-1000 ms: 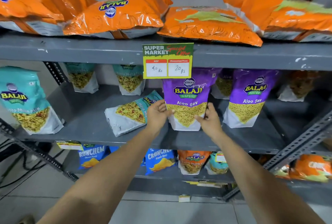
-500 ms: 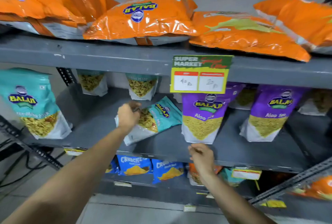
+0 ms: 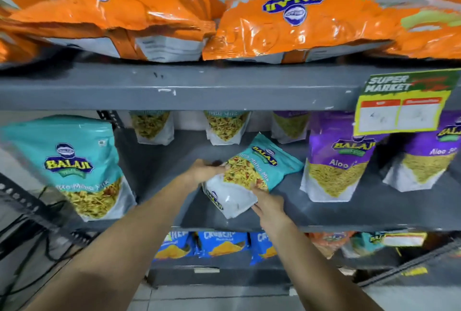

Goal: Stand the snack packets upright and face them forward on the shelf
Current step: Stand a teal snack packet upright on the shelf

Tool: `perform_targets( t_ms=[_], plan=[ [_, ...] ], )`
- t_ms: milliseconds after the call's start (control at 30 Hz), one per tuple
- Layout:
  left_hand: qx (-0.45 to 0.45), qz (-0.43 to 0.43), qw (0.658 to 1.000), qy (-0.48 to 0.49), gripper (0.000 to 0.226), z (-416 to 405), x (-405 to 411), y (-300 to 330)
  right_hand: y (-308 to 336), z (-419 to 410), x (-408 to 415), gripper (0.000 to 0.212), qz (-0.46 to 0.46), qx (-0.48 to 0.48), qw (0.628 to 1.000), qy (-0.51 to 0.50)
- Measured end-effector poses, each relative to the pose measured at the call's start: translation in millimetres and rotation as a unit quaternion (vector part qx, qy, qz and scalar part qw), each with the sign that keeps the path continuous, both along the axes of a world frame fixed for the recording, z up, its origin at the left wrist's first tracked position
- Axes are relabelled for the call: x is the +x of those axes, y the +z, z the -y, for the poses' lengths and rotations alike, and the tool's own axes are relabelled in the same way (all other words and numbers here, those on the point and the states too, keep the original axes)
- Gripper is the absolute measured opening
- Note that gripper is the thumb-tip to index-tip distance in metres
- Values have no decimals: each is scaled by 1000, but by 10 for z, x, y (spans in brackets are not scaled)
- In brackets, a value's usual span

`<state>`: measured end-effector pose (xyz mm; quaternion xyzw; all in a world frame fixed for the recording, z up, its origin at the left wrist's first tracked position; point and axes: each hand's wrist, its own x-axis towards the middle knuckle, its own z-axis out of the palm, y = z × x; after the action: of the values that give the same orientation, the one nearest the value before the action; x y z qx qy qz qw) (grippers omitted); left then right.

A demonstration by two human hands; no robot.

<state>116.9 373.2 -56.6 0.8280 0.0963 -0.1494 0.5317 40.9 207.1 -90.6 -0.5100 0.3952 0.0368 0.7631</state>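
Middle shelf [image 3: 324, 216]: grey metal, where I am working, with teal and purple snack packets along it.
Tipped packet [image 3: 252, 173]: 1 teal packet lying tilted near the shelf's front edge, top pointing up and to the right, printed face toward me.
Left hand [image 3: 203, 170]: at the packet's upper left edge, fingers curled on its side.
Right hand [image 3: 269, 204]: at the packet's lower right, fingers pressed against its white bottom corner; both hands are clamped on this 1 packet.
Done so far: the big teal packet [image 3: 74, 168] at left stands upright and faces front; 2 purple packets [image 3: 336, 161] at right stand upright too.
Back row: smaller packets stand behind, their tops hidden by the shelf above.
Left to do: this tilted packet must be raised onto its base.
Top shelf: orange packets [image 3: 294, 21] lie flat, logos upside down, so I judge most work remains there.
Lower shelf: blue packets [image 3: 219, 244] partly visible; I cannot tell their state.
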Motion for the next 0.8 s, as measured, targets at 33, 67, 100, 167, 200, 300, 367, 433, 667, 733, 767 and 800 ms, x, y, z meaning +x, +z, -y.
perform_targets(
  t_ms=[33, 67, 100, 167, 200, 300, 367, 433, 667, 733, 767, 800],
  plan=[
    [-20, 3, 1000, 13, 33, -43, -57, -2, -16, -9, -36, 36, 6, -19, 1000, 14],
    [-46, 4, 999, 24, 38, -105, -122, -15, -1, -25, -103, 33, 15, -39, 999, 33],
    [-66, 10, 997, 29, 42, -167, -233, -27, 28, -45, -206, 27, 31, -49, 997, 45],
    [-93, 45, 994, 32, 40, -300, -527, -18, 72, -84, -443, 14, 83, -36, 994, 61],
    [-107, 62, 992, 38, 37, -363, -687, -15, 79, -104, -560, 12, 110, -30, 991, 72],
    [-152, 109, 980, 64, 30, -522, -1146, 27, 102, -163, -845, 15, 181, -55, 975, 117],
    [-173, 126, 974, 72, 28, -589, -1351, 22, 138, -196, -967, 20, 209, -67, 965, 142],
    [-187, 133, 970, 76, 26, -632, -1457, 6, 171, -224, -1062, 23, 228, -82, 958, 154],
    [-196, 151, 968, 38, 25, -759, -1336, 73, 332, -337, -966, 28, 308, -148, 928, 146],
    [-175, 155, 972, 25, 22, -766, -1116, 87, 422, -291, -753, 27, 326, -213, 907, 160],
    [-165, 155, 974, 23, 22, -771, -997, 79, 454, -259, -634, 28, 329, -252, 894, 172],
    [-160, 151, 975, 17, 24, -771, -888, 62, 476, -225, -523, 29, 327, -285, 882, 185]
  ],
)
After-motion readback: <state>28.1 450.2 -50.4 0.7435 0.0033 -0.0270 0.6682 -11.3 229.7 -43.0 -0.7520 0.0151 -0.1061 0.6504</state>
